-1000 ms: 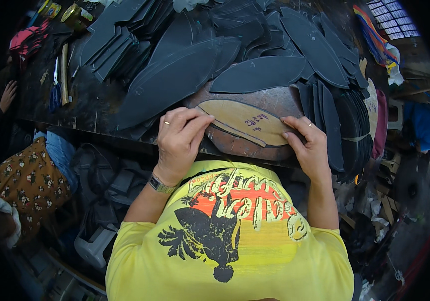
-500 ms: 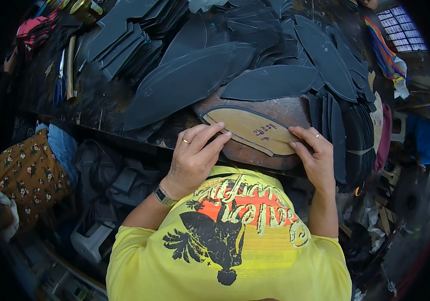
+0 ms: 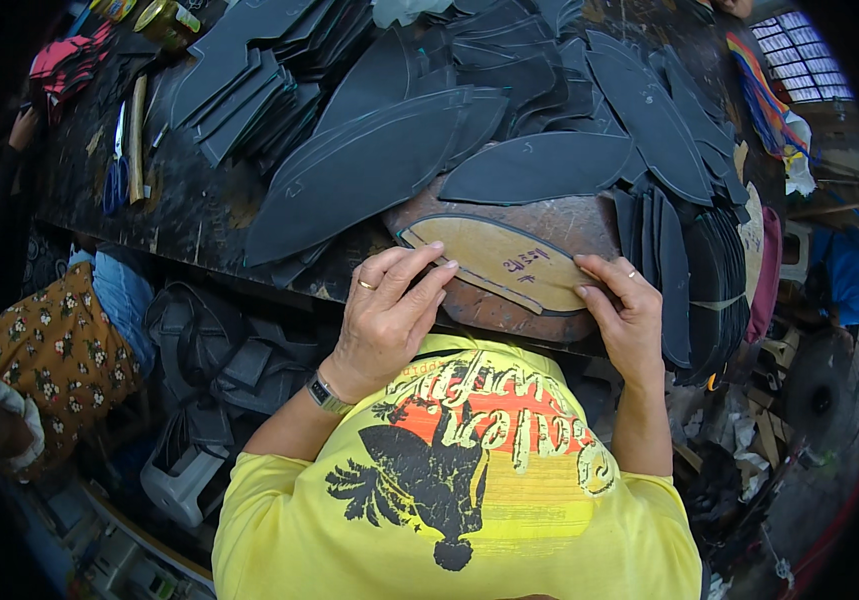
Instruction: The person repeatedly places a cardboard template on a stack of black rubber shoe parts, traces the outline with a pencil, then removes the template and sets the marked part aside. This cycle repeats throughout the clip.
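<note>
Tan sole template (image 3: 494, 262) pinned flat w/ my left hand (image 3: 386, 315) fingertips & right hand (image 3: 627, 315), on brown board (image 3: 549, 215); neither hand closed round it.

The left hand (image 3: 386, 312) now sits with fingers curled at the near end of the tan pattern (image 3: 502, 262), no longer spread flat. The right hand (image 3: 627, 312) has shifted slightly along its far edge.

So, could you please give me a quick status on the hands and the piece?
Both hands, left and right, press tan sole pattern flat on round block. Black cut pieces crowd behind.
</note>
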Available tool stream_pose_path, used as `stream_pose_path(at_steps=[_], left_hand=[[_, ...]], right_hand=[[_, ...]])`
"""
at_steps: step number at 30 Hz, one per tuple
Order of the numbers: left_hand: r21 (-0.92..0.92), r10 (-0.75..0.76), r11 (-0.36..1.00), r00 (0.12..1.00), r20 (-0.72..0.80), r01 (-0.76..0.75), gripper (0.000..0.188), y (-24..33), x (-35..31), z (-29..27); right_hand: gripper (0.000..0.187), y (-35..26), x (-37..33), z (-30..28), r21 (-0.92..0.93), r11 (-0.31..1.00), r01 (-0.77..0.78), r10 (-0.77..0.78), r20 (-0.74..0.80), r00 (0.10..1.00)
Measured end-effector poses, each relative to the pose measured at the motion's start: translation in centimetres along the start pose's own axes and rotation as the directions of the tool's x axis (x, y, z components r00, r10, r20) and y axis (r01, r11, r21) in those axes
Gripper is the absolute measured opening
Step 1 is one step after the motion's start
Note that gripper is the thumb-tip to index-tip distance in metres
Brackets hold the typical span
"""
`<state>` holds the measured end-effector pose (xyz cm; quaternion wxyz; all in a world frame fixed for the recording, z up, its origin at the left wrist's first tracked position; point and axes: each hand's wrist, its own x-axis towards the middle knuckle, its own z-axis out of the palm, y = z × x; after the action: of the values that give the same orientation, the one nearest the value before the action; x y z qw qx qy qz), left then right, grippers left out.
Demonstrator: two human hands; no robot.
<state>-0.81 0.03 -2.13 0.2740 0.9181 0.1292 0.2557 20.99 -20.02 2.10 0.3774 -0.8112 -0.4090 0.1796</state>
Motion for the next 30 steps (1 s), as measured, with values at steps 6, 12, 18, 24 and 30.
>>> stream_pose_path(at_steps=[6,12,18,24,30], left_hand=[[0.092,0.005,0.996,0.999,0.036,-0.008,0.04,0.0,0.2,-0.4],[0.098,-0.009,0.995,0.997,0.072,0.002,0.04,0.0,0.2,-0.4],[0.12,-0.004,0.993,0.995,0.095,-0.007,0.039,0.1,0.1,-0.6],[0.165,-0.005,0.986,0.992,0.129,-0.016,0.04,0.4,0.4,-1.0],[0.23,-0.019,0.973,0.981,0.193,-0.027,0.041,0.8,0.8,-1.7]], right_hand=[[0.031,-0.1,-0.1,0.3,-0.01,1.0,0.006,-0.006,-0.028,1.0],[0.03,0.1,-0.2,0.4,-0.002,1.0,0.003,-0.003,-0.028,1.0],[0.03,0.2,-0.2,0.1,0.034,0.999,0.017,-0.017,-0.012,1.0],[0.032,0.2,-0.2,0.1,0.027,0.999,0.023,-0.022,-0.012,1.0],[0.025,0.8,-1.4,-0.9,0.182,0.971,-0.153,0.169,-0.077,0.983]])
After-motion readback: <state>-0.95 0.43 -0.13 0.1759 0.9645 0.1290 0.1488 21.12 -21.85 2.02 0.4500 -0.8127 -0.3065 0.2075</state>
